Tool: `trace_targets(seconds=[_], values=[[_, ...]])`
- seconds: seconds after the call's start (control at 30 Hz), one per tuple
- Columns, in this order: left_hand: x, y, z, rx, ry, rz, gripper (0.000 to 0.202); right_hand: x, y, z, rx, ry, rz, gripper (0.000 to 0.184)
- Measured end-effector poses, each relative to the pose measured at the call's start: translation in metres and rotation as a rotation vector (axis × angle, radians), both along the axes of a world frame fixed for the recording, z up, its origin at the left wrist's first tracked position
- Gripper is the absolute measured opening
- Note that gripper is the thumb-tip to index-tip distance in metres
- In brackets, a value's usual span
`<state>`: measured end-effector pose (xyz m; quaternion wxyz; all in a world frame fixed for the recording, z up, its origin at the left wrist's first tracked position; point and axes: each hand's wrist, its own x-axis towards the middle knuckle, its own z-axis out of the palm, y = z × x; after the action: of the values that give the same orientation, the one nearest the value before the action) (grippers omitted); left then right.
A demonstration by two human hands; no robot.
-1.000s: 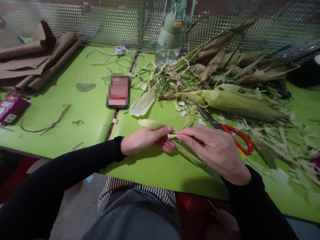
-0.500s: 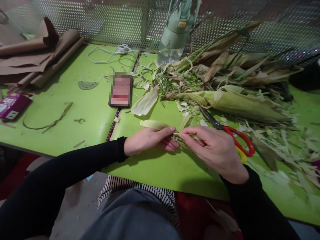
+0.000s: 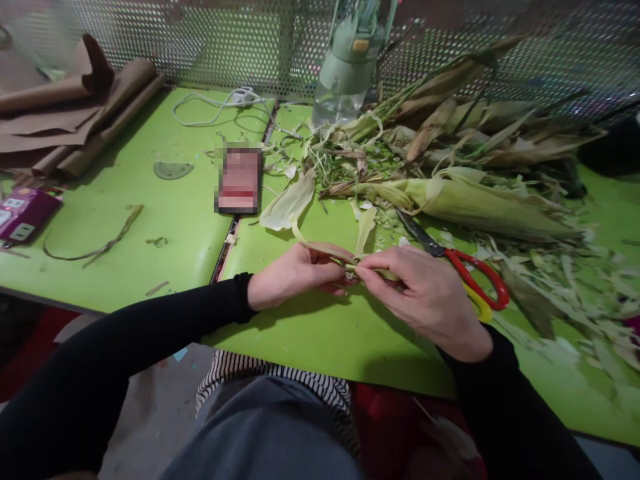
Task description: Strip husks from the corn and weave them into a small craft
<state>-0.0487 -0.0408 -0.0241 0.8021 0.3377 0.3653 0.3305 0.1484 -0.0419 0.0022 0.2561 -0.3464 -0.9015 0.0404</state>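
My left hand (image 3: 305, 273) and my right hand (image 3: 420, 287) meet low over the green table, both closed on thin strips of corn husk (image 3: 367, 230). One pale strip sticks up between the hands, and another curls out above my left fingers. The fingers hide most of where the strips cross. Scissors (image 3: 477, 277) with red and yellow handles lie just beyond my right hand, their dark blades partly under a leafy bundle of corn husk (image 3: 493, 207). A loose, broad piece of husk (image 3: 287, 202) rests beyond my left hand.
A phone (image 3: 240, 180) lies by the table seam, with a white cable (image 3: 200, 110) behind it. A green bottle (image 3: 345, 73) stands at the back. Husk scraps (image 3: 590, 320) cover the right side. Brown paper (image 3: 75, 113), a purple pack (image 3: 27, 213) and a protractor (image 3: 173, 171) are left.
My left fingers have curled in closer around the strips. The strip at my left hand has swung up and bent, and the one between the hands now stands more upright.
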Motion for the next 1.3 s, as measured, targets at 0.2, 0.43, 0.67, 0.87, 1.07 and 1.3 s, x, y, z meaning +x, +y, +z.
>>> trace_targets(seconds=[0.2, 0.43, 0.67, 0.87, 1.07, 1.3], values=[[-0.001, 0.002, -0.001, -0.057, 0.033, -0.012, 0.013, -0.002, 0.002, -0.008, 0.061, -0.050, 0.017, 0.017], [-0.005, 0.006, 0.004, 0.003, 0.135, -0.118, 0.011, -0.003, -0.001, -0.006, 0.026, -0.119, 0.014, 0.020], [-0.010, 0.008, 0.011, 0.037, 0.028, -0.185, 0.017, -0.002, -0.002, -0.002, -0.070, -0.031, -0.101, 0.020], [-0.008, 0.007, 0.003, 0.027, 0.012, -0.195, 0.016, 0.003, -0.001, 0.006, -0.215, 0.018, -0.084, 0.018], [-0.005, 0.004, -0.006, 0.124, 0.117, -0.237, 0.019, 0.008, 0.002, 0.010, -0.280, -0.008, 0.035, 0.016], [-0.006, 0.005, -0.013, 0.382, 0.271, -0.261, 0.020, 0.004, -0.002, 0.005, -0.194, -0.118, 0.028, 0.018]])
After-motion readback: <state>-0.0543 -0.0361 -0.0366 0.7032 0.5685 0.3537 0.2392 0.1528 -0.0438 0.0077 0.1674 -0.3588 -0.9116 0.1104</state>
